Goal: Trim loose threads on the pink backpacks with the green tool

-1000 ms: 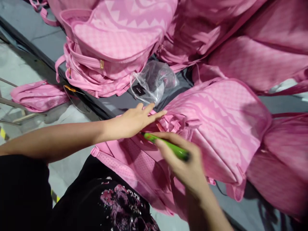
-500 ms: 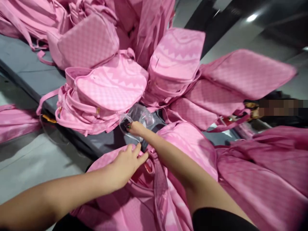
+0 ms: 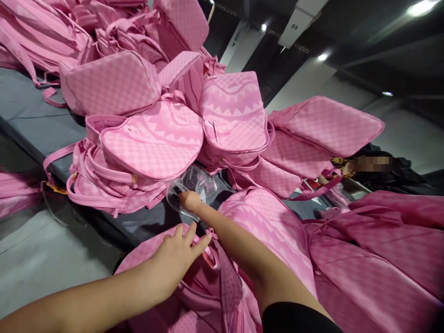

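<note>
Well, the left hand (image 3: 173, 261) lies palm down over the near pack (image 3: 203, 312), its fingers spread and loosely bent toward the mouth, gripping nothing that shows. That forearm comes in low from the left, bare and almost level. The right arm reaches farther, slanting up and inward from a black sleeve (image 3: 294, 317) past the near pack. Its hand (image 3: 190, 201) is at the clear plastic (image 3: 204, 181), fingers curled in and turned away, with a dark bit at the tips; whether they grip anything, I cannot tell. The near pack sags at the table's front edge, a dotted strap (image 3: 231, 280) running down it.

Just beyond the right forearm lies a toothed-print pack (image 3: 267, 222). The table (image 3: 138, 224) is grey-topped, with a dark edge slanting down toward the near pack. Behind the plastic, a round-topped pack (image 3: 149, 141) and an upright one (image 3: 234, 115) stand close together; a heap (image 3: 45, 30) fills the upper left, and more packs (image 3: 374, 263) crowd the right.

Pale floor (image 3: 52, 273) shows at the lower left. Past the packs a person (image 3: 398, 163) is partly visible, under a dark ceiling with bright lamps (image 3: 421, 8).
</note>
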The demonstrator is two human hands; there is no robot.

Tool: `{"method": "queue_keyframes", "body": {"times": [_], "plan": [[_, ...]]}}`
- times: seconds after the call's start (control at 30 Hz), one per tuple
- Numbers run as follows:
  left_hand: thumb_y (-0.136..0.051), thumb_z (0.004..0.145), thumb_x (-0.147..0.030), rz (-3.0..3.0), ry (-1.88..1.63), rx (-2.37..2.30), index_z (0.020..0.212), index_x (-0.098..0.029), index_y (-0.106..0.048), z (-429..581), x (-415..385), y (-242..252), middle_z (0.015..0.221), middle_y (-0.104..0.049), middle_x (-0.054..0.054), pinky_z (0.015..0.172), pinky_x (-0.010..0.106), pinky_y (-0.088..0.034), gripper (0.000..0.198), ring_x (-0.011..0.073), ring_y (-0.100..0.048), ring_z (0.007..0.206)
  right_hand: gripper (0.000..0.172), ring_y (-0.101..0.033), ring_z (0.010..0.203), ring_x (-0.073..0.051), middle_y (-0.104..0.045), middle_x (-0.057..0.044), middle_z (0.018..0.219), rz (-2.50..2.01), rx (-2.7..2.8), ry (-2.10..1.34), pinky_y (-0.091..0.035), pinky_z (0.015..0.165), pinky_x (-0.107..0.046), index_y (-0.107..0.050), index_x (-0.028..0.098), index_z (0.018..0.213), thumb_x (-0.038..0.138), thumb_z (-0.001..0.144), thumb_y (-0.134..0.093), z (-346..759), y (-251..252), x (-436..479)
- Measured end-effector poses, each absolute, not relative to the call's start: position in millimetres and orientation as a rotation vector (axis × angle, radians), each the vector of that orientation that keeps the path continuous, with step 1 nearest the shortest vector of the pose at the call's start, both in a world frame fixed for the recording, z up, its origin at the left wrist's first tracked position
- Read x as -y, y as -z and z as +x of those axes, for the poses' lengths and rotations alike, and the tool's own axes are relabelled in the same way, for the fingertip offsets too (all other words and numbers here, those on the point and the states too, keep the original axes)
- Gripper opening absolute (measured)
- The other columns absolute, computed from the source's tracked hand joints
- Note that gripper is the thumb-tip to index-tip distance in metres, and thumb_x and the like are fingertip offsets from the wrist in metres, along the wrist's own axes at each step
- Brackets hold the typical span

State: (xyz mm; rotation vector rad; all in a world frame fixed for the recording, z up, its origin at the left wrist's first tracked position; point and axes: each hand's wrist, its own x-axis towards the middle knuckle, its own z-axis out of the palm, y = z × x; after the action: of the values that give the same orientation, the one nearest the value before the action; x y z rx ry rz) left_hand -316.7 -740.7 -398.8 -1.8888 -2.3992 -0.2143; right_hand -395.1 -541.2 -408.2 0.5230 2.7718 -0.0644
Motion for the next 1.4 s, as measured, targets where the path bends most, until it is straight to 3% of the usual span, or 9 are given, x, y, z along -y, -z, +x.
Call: {"method": "queue_keyframes", "body": {"times": [0.13, 0.23, 0.37, 0.43, 0.63, 0.73, 0.87, 1.07, 1.4], "plan": [[-0.054, 0.078, 0.003, -1.96, 0.174, 2.458, 0.162, -0.02, -0.014, -324, 752, 382, 0.161, -0.034, 0.02, 0.086, 0.04, -0.062, 0.097, 0.0337, -0.059, 0.123, 0.021, -0.066, 0.074, -0.015, -0.07, -0.005, 0.085, 0.763, -2.949, 0.446, -0.054, 0.067, -0.028, -0.067, 0.011, 0.096, 0.029, 0.098, -0.056, -378, 355, 533], [-0.048, 0.075, 0.008, -1.929, 0.152, 2.621, 0.162, -0.017, -0.008, -327, 758, 370, 0.166, -0.017, 0.023, 0.087, 0.041, -0.061, 0.099, 0.0329, -0.06, 0.122, 0.033, -0.059, 0.059, -0.012, -0.068, -0.004, 0.083, 0.938, -3.04, 0.847, -0.046, 0.052, -0.023, -0.061, 0.01, 0.113, 0.035, 0.099, -0.044, -335, 313, 532], [-0.042, 0.078, 0.008, -1.952, 0.168, 2.699, 0.161, -0.018, -0.011, -328, 758, 363, 0.163, -0.023, 0.024, 0.086, 0.043, -0.06, 0.093, 0.0328, -0.062, 0.119, 0.037, -0.048, 0.045, -0.007, -0.063, 0.003, 0.069, 1.021, -2.698, 1.965, -0.038, 0.04, -0.02, -0.063, 0.016, 0.09, 0.044, 0.068, -0.077, -253, 282, 564], [-0.04, 0.081, 0.006, -1.965, 0.187, 2.723, 0.161, -0.019, -0.014, -328, 757, 361, 0.161, -0.028, 0.022, 0.088, 0.044, -0.059, 0.088, 0.0316, -0.064, 0.116, 0.035, -0.046, 0.044, -0.007, -0.06, 0.004, 0.064, 1.052, -2.559, 2.112, -0.037, 0.04, -0.019, -0.065, 0.017, 0.084, 0.042, 0.064, -0.08, -213, 280, 590], [-0.04, 0.08, 0.007, -1.959, 0.299, 2.7, 0.161, -0.021, -0.013, -323, 762, 362, 0.157, -0.033, 0.018, 0.098, 0.046, -0.055, 0.091, 0.0319, -0.06, 0.122, 0.016, -0.066, 0.068, -0.016, -0.073, -0.004, 0.078, 1.018, -3.153, 1.243, -0.051, 0.064, -0.028, -0.074, 0.018, 0.091, 0.029, 0.085, -0.064, -145, 317, 647], [-0.045, 0.077, 0.008, -1.977, 0.357, 2.696, 0.16, -0.02, -0.015, -320, 761, 361, 0.158, -0.034, 0.018, 0.103, 0.046, -0.052, 0.093, 0.0323, -0.058, 0.126, 0.027, -0.072, 0.085, -0.021, -0.078, -0.007, 0.095, 0.902, -3.143, 0.791, -0.053, 0.077, -0.031, -0.075, 0.019, 0.105, 0.013, 0.086, -0.057, -143, 337, 660], [-0.051, 0.081, 0.002, -2.031, 0.668, 2.701, 0.16, -0.019, -0.02, -325, 768, 362, 0.161, -0.032, 0.016, 0.115, 0.047, -0.043, 0.087, 0.0322, -0.046, 0.141, 0.035, -0.073, 0.087, -0.025, -0.079, -0.009, 0.093, 0.695, -2.82, 0.412, -0.049, 0.074, -0.031, -0.075, 0.019, 0.107, 0.005, 0.085, -0.051, -155, 343, 668], [-0.07, 0.086, -0.042, -1.875, 1.334, 2.693, 0.161, -0.022, -0.013, -327, 815, 405, 0.167, -0.024, 0.015, 0.125, 0.048, -0.028, 0.096, 0.0291, -0.029, 0.153, 0.03, -0.067, 0.099, -0.026, -0.074, -0.014, 0.103, 0.522, -2.792, 0.136, -0.043, 0.069, -0.029, -0.074, 0.015, 0.101, 0.006, 0.092, -0.047, -162, 335, 673], [-0.071, 0.086, -0.042, -1.761, 1.319, 2.538, 0.162, -0.019, -0.013, -321, 822, 447, 0.161, -0.036, 0.019, 0.12, 0.045, -0.039, 0.098, 0.0301, -0.04, 0.148, 0.026, -0.074, 0.09, -0.028, -0.077, -0.013, 0.095, 0.349, -2.678, 0.08, -0.051, 0.072, -0.032, -0.076, 0.016, 0.104, 0.022, 0.097, -0.052, -194, 348, 670]]}}
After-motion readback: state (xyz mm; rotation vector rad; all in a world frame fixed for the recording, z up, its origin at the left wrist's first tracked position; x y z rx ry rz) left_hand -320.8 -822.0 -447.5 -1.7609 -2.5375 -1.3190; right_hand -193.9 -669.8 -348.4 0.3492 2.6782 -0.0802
